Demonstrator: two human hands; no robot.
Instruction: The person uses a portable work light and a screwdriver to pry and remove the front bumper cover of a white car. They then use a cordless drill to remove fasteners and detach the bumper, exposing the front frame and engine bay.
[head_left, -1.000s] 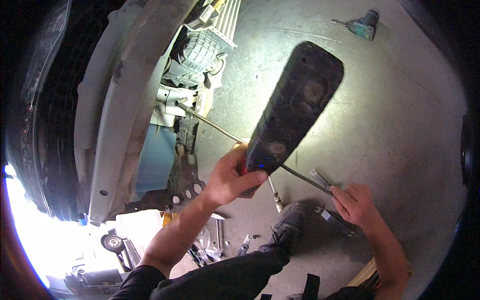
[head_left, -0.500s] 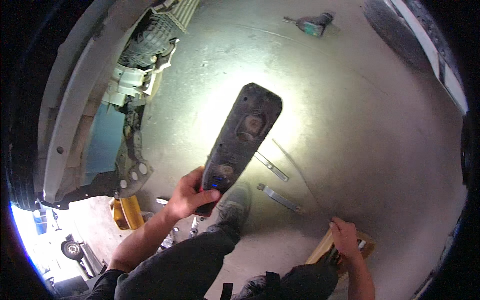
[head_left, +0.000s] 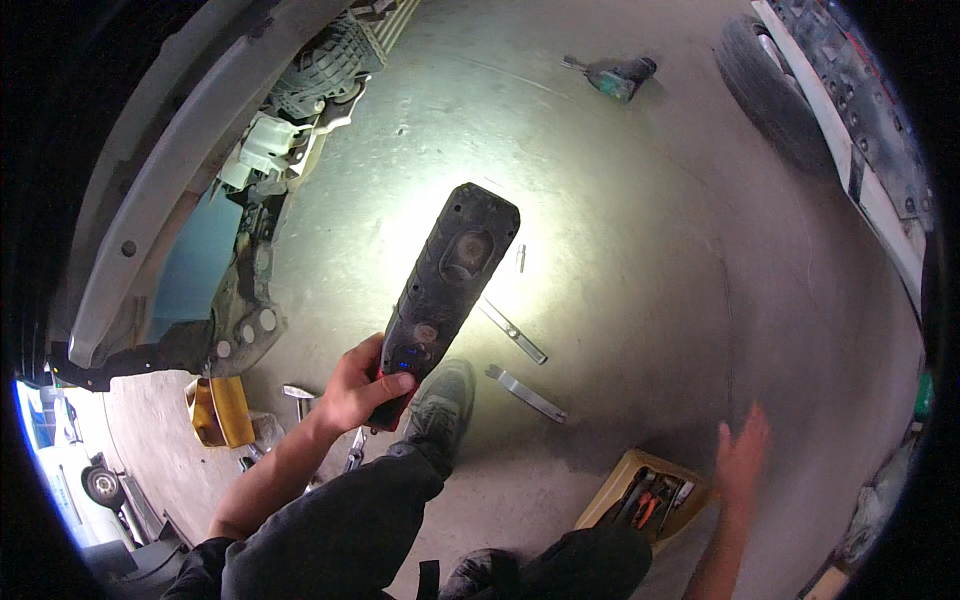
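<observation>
My left hand (head_left: 357, 385) is closed around the lower end of a long black work light (head_left: 448, 265) with red at its grip. Its lit side faces the floor, casting a bright patch there. My right hand (head_left: 742, 455), slightly blurred, is raised beside a yellowish tool box (head_left: 598, 497), thumb and fingers apart. Inside the box lie several hand tools, among them orange-handled pliers (head_left: 648, 503). Beneath the light are a flat silver ratchet-like tool (head_left: 515, 331), a flat metal bar with a notched end (head_left: 527, 394) and a small metal cylinder (head_left: 521, 258).
A raised vehicle body with a bumper beam (head_left: 170, 190) fills the left side. A cordless power tool (head_left: 613, 80) lies at the far side, near a tyre (head_left: 765, 90). A yellow container (head_left: 222, 412) and a hammer (head_left: 299, 396) are at left; my shoe (head_left: 440, 400) stands below the light.
My right hand has moved right, off the tool box, and opened; a thin rod-like line that ran from its fist no longer shows there. The work light has shifted slightly left.
</observation>
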